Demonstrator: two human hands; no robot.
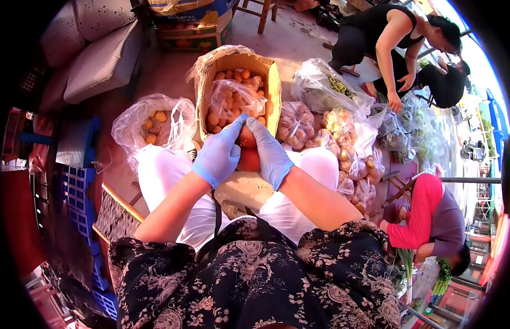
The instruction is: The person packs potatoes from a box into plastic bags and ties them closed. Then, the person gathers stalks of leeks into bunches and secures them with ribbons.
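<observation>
Both my hands wear pale blue gloves and meet over the near edge of a cardboard box (275,88) of round orange-red fruits (213,119). My left hand (217,156) and my right hand (270,153) are closed around a red bag (248,160), thumbs together at its top; what is inside it is hidden. Clear plastic (233,98) lies over part of the fruits. Left of the box, an open clear bag (178,118) holds several yellow fruits (151,138).
Filled clear bags (296,125) stand to the right of the box. Two people in dark clothes bend at the upper right; another person in pink trousers (424,211) crouches at the right. Blue crates (77,189) and a woven seat (115,214) are at the left.
</observation>
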